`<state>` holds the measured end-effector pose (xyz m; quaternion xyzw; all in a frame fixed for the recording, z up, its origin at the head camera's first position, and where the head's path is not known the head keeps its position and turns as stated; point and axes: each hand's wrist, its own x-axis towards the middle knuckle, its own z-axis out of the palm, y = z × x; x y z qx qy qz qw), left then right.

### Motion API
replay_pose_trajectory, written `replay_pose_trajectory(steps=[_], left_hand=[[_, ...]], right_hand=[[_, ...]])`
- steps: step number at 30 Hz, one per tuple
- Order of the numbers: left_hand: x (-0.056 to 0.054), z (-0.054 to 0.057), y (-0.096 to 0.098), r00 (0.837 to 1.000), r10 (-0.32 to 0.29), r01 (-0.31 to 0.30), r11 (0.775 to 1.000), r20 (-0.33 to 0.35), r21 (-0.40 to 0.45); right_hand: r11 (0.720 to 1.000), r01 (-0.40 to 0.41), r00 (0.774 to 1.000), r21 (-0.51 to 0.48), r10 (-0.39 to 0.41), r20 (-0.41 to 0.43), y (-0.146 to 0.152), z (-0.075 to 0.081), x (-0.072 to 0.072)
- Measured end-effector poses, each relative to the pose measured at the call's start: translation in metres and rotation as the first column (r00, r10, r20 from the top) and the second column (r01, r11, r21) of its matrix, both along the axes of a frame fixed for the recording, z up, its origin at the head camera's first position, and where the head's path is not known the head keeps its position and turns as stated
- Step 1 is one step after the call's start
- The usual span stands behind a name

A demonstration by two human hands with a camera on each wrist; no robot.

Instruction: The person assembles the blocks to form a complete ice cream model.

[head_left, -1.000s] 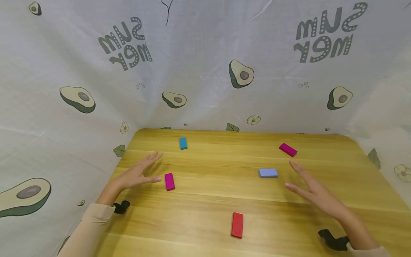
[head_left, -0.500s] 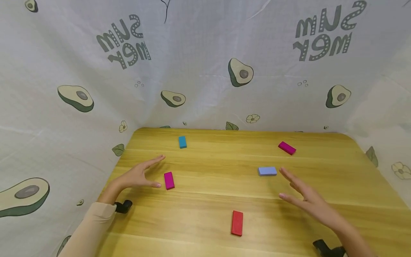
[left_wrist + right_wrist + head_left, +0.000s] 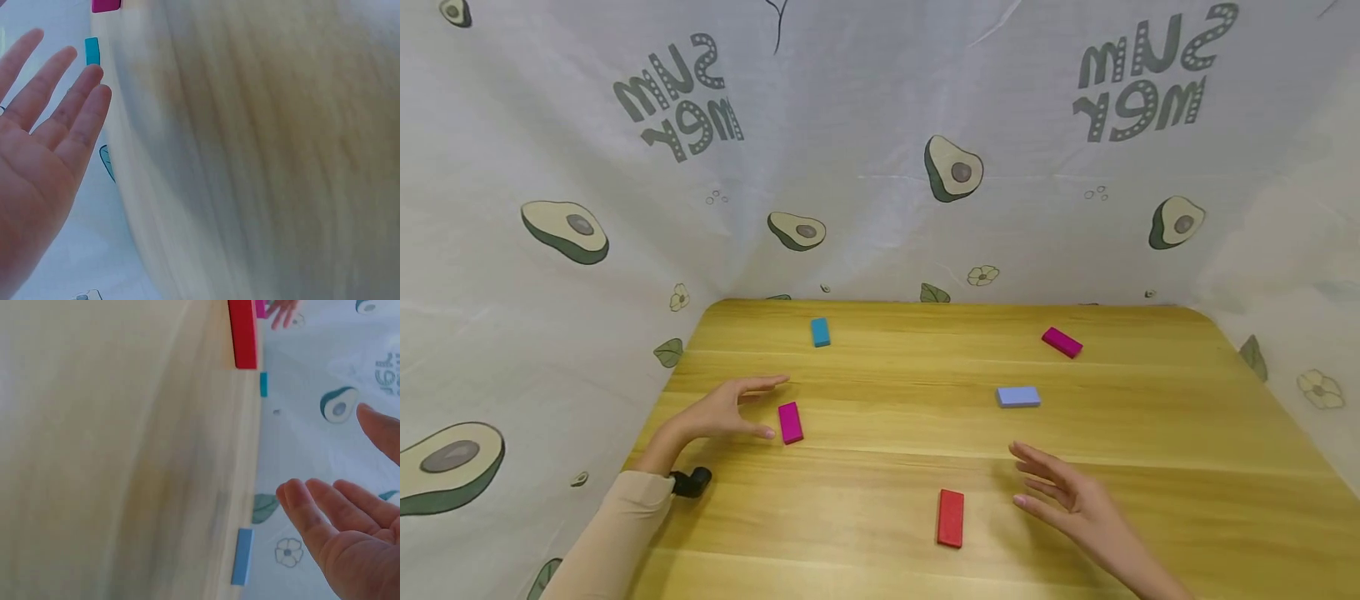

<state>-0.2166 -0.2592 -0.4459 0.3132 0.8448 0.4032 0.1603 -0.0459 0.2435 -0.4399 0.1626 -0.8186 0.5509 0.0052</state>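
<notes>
In the head view my left hand [image 3: 724, 410] hovers over the table's left side, thumb and fingers apart and holding nothing. Just right of its thumb lies a magenta block [image 3: 791, 423]. My right hand [image 3: 1075, 502] is held above the table on the right, its fingers loosely bent and nothing in them. A red block [image 3: 951, 518] lies to its left, and a light blue block [image 3: 1018, 397] lies farther back. The left wrist view shows my left fingers [image 3: 81, 128] spread, and in the right wrist view the red block [image 3: 244, 334] appears beyond my right hand [image 3: 356, 537].
A blue block [image 3: 821, 332] lies at the back left of the wooden table [image 3: 887, 358], and a dark magenta block [image 3: 1062, 342] at the back right. A white cloth [image 3: 865, 125] printed with avocados hangs along the back and sides. A black wrist strap mount [image 3: 692, 482] sits on the left wrist.
My right hand has moved left and nearer, toward the red block, its fingers bending a little. My left hand's fingers have lowered slightly beside the magenta block. The blocks lie still.
</notes>
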Motion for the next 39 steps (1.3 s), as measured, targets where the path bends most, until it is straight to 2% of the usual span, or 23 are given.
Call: replay_pose_trajectory(steps=[6,11,15,29,33,39], left_hand=[[-0.004,-0.001,0.002,0.999,-0.033,0.033,0.999,-0.027,0.021],[-0.005,0.000,0.004,0.999,-0.035,0.035,0.999,-0.011,0.025],[-0.007,-0.002,0.005,0.999,-0.037,0.037,0.999,0.004,0.024],[-0.010,-0.005,0.011,0.998,-0.046,0.045,0.998,0.038,0.048],[-0.010,-0.004,0.013,0.997,-0.048,0.046,0.998,0.053,0.041],[-0.013,-0.008,0.013,0.995,-0.045,0.041,0.998,0.084,0.046]], right_hand=[[0.998,0.031,0.999,-0.046,-0.030,0.023,-0.008,-0.006,0.005],[0.997,0.020,1.000,-0.076,-0.019,0.018,-0.011,-0.010,0.006],[0.995,0.014,0.998,-0.095,-0.009,0.056,-0.014,-0.014,0.007],[0.979,-0.102,0.984,-0.178,0.125,0.126,-0.025,-0.024,0.001],[0.977,-0.121,0.984,-0.175,0.142,0.111,-0.028,-0.029,-0.001],[0.980,-0.130,0.988,-0.151,0.141,0.066,-0.033,-0.035,-0.002]])
